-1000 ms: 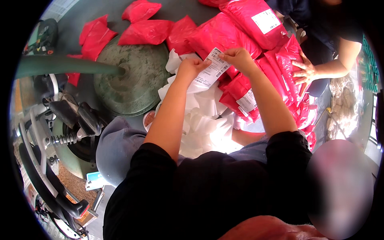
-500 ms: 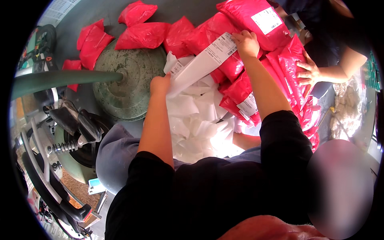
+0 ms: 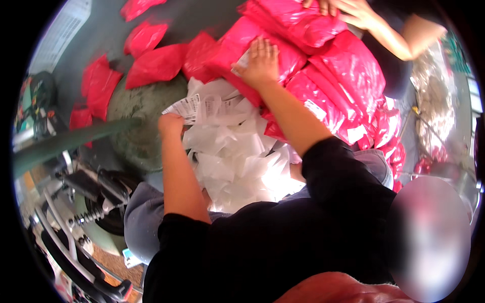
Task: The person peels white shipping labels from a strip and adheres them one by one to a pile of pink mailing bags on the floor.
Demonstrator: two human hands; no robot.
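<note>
My left hand (image 3: 172,124) is closed on the end of a strip of white printed labels (image 3: 188,107). The strip runs into a heap of crumpled white backing paper (image 3: 225,151) in front of me. My right hand (image 3: 259,64) lies flat, fingers stretched, on a shiny red plastic mailer bag (image 3: 236,40). Part of a white label (image 3: 243,59) shows at the edge of that palm, against the bag; the rest is hidden.
More red mailer bags (image 3: 348,70) are piled to the right, and several lie at the far left. A co-worker's hands (image 3: 356,12) are on the top bags. A round green base with a pole (image 3: 76,135) and a wheeled vehicle (image 3: 60,217) stand at left.
The label strip was stretched between both my hands. Now my right hand rests on a red bag, and my left has drawn the strip leftward. The co-worker's hands moved to the upper bags.
</note>
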